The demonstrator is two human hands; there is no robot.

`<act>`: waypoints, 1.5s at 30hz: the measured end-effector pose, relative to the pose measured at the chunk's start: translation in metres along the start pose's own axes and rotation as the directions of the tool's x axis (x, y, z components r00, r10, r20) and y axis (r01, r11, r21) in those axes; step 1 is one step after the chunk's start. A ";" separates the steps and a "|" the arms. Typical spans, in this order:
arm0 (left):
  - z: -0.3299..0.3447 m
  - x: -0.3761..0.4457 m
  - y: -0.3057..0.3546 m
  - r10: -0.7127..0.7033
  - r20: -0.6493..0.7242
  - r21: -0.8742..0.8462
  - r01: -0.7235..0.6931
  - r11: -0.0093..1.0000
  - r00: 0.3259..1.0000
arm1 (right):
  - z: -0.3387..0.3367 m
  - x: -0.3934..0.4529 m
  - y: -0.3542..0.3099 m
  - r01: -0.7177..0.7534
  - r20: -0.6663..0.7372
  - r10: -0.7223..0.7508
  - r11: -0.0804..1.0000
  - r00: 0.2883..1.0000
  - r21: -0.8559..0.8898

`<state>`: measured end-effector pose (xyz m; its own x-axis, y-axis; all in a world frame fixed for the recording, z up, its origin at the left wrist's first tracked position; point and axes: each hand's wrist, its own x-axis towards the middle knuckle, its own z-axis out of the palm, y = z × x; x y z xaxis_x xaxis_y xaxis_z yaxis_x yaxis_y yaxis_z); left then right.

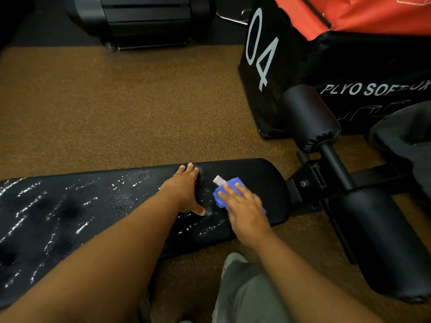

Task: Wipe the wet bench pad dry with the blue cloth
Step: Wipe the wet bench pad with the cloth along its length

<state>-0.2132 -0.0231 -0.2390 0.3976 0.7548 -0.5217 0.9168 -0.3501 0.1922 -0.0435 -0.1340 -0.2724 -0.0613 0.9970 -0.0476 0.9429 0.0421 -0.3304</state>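
Observation:
A long black bench pad (77, 206) runs from the left edge to the middle, speckled with shiny water drops over most of its length. Near its right end lies a folded blue cloth (225, 188) with a white tag. My right hand (242, 207) presses flat on the cloth with straight fingers. My left hand (186, 190) rests flat on the pad just left of the cloth, fingers reaching the far edge and thumb spread toward me.
Black foam leg rollers (310, 117) and the bench frame (326, 180) stand right of the pad. A black plyo soft box (291, 54) marked 04 sits behind them. Brown speckled floor (128, 108) lies beyond the pad. My knee in grey trousers (247, 297) is below.

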 end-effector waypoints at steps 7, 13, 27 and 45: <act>0.001 0.001 0.000 0.000 0.000 0.000 0.000 1.000 1.000 | -0.005 0.003 0.019 -0.081 -0.061 0.081 0.997 0.995 0.006; 0.004 0.003 -0.003 0.002 -0.001 0.004 -0.002 1.000 1.000 | -0.006 -0.032 0.034 0.305 0.065 -0.305 0.952 0.950 0.008; 0.001 0.001 -0.002 0.001 0.004 -0.013 -0.001 1.000 1.000 | -0.009 -0.033 0.059 0.080 -0.068 -0.073 0.991 0.995 0.108; 0.004 0.004 -0.003 -0.006 0.004 -0.015 0.006 1.000 1.000 | -0.006 -0.053 0.038 0.274 0.019 -0.280 0.951 0.960 0.146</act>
<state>-0.2145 -0.0212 -0.2447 0.3920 0.7546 -0.5262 0.9196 -0.3372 0.2014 -0.0025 -0.1848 -0.2769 -0.3287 0.9440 0.0288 0.8317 0.3038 -0.4648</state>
